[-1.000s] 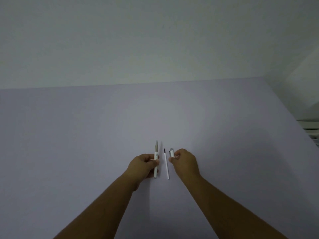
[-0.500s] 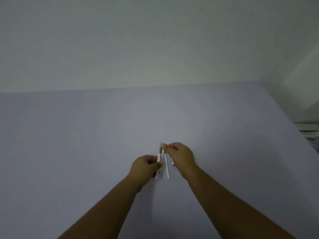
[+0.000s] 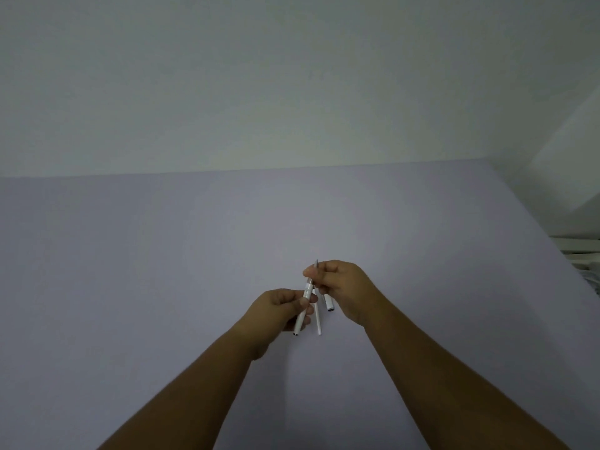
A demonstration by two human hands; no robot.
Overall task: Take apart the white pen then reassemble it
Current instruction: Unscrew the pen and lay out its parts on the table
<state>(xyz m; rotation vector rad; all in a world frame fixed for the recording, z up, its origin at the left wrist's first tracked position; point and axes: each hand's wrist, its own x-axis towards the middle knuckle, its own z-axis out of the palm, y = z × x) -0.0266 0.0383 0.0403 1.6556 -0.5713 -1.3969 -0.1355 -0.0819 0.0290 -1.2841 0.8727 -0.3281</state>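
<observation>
My left hand grips the white pen barrel around its middle, tilted, with its open rear end toward me. My right hand pinches the barrel's silver tip end between thumb and forefinger. On the table just right of the barrel lies the thin white refill, partly hidden behind my fingers. A short white cap piece with a dark end shows under my right hand; whether it rests on the table or hangs from my fingers is unclear.
The pale lilac table stretches wide around my hands, its far edge meeting a plain wall. At the right edge, past the table, white slatted objects are partly visible.
My right hand moved left from the cap piece to the barrel's tip end and now pinches it. The barrel has lifted and tilted. The refill has stayed on the table.
</observation>
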